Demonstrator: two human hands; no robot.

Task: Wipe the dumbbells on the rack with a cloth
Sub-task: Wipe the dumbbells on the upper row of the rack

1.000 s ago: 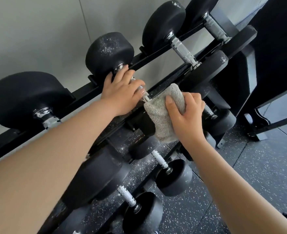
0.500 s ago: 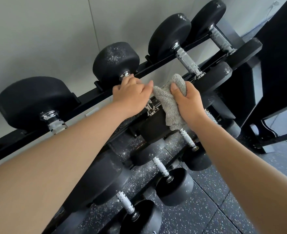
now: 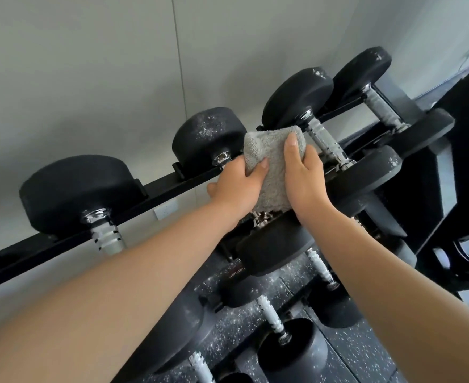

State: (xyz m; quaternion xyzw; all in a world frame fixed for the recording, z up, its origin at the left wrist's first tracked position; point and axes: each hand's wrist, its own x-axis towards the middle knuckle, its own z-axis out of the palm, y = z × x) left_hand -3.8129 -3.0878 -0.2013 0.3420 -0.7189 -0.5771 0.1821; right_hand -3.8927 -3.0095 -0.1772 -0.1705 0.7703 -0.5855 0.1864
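Lying nearest on the lower tier, small black rubber-headed dumbbells (image 3: 302, 360) with knurled chrome handles sit above the black speckled rubber floor (image 3: 366, 355). Farther up, the left hand (image 3: 236, 189) and the right hand (image 3: 303, 178) both grip a folded grey terry cloth (image 3: 269, 172), each thumb laid on its near face and the remaining fingers wrapped behind it. The cloth is held over the handle of a black round-headed dumbbell (image 3: 208, 139) on the upper tier. This dumbbell rests on the black steel rack rail (image 3: 172, 186), with similar dumbbells to its left and right. A grey wall (image 3: 89, 64) lies beyond.
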